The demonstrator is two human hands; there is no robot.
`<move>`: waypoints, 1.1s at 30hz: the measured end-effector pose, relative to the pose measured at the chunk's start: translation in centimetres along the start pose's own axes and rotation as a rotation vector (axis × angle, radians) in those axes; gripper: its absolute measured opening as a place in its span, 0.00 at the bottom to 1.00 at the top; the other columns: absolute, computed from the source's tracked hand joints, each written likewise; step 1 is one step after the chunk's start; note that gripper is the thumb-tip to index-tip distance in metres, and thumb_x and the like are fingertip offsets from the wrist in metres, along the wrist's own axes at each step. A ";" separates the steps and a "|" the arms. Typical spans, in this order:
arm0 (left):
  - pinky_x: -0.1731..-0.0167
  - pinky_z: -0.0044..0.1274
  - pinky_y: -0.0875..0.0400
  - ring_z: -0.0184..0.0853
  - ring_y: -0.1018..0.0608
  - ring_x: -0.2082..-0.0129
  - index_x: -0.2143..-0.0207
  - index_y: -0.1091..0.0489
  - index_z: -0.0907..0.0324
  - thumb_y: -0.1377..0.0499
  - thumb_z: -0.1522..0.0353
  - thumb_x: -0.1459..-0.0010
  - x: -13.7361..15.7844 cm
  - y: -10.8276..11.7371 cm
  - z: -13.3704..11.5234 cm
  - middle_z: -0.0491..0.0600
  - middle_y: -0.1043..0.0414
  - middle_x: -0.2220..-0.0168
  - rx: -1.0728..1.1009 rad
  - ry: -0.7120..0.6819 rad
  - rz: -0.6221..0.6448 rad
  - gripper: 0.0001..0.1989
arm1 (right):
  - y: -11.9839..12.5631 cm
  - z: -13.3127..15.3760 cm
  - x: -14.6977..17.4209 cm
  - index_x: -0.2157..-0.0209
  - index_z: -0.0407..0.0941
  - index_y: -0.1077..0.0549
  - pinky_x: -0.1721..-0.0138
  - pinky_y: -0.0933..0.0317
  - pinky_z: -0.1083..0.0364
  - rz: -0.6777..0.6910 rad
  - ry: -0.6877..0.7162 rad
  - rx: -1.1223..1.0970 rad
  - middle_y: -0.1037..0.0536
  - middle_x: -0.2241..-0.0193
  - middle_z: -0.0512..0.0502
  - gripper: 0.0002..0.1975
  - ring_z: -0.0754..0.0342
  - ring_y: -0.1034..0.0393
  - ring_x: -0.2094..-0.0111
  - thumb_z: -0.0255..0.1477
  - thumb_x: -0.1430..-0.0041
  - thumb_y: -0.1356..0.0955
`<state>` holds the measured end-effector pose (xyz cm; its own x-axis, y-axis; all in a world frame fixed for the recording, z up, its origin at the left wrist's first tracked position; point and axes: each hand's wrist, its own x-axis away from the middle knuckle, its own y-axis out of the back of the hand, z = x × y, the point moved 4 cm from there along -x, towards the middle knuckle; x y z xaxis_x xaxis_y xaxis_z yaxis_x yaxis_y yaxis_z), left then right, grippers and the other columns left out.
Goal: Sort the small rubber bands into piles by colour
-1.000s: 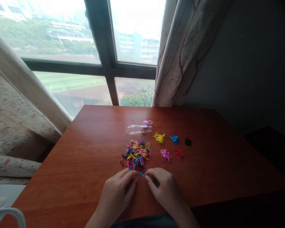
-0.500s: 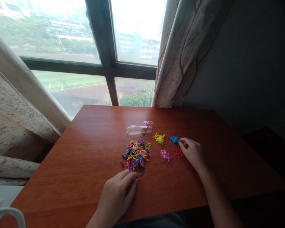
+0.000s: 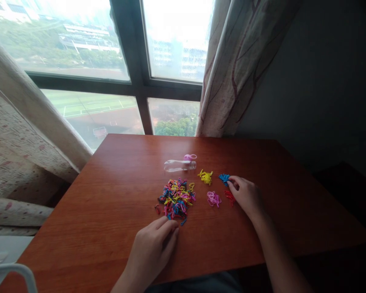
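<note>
A heap of small mixed-colour rubber bands [image 3: 176,197] lies mid-table. To its right are small sorted clusters: yellow [image 3: 205,176], blue [image 3: 223,177], pink [image 3: 213,198] and red [image 3: 230,197]. My right hand [image 3: 246,195] rests beside the blue cluster, fingertips curled against it and partly covering the red one; anything pinched in them is too small to see. My left hand [image 3: 154,244] lies flat on the table just below the mixed heap, holding nothing, with one loose blue band [image 3: 183,221] near its fingertips.
A clear small bottle [image 3: 179,165] lies on its side behind the heap, with a pink cap [image 3: 189,156] next to it. The wooden table [image 3: 110,195] stands against a window with curtains on both sides. A white chair rail [image 3: 12,270] shows at bottom left.
My right hand left the near edge of the mixed heap, moved right and away to the blue cluster, and now covers the black cluster. The left hand stayed put.
</note>
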<state>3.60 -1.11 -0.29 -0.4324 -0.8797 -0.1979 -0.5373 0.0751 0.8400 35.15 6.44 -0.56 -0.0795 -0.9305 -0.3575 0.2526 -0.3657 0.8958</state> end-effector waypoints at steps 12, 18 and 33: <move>0.70 0.19 0.29 0.31 0.22 0.71 0.66 0.27 0.57 0.45 0.67 0.37 0.2 2.4 1.2 0.46 0.23 0.70 0.236 0.155 -0.275 0.08 | 1.0 7.5 6.2 0.64 0.46 0.24 0.66 0.36 0.57 -0.021 0.072 -0.292 0.19 0.68 0.45 0.10 0.52 0.25 0.69 0.29 0.35 0.38; 0.71 0.20 0.30 0.31 0.23 0.73 0.67 0.27 0.57 0.46 0.65 0.37 0.5 3.0 2.5 0.46 0.25 0.71 0.119 0.178 -0.217 0.09 | -0.6 11.6 9.1 0.65 0.46 0.25 0.66 0.35 0.57 0.094 0.111 -0.482 0.21 0.70 0.47 0.09 0.53 0.26 0.71 0.26 0.36 0.37; 0.72 0.20 0.32 0.32 0.22 0.70 0.61 0.27 0.53 0.46 0.65 0.37 -0.3 1.5 1.4 0.44 0.26 0.67 -0.046 0.210 -0.125 0.08 | -1.0 12.3 9.3 0.65 0.47 0.25 0.63 0.37 0.56 0.175 0.134 -0.472 0.21 0.69 0.47 0.09 0.52 0.26 0.67 0.24 0.36 0.37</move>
<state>1.87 -0.05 0.33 -0.2022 -0.9595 -0.1963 -0.5414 -0.0575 0.8388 22.31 -2.08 -1.57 0.1191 -0.9551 -0.2713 0.6606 -0.1278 0.7398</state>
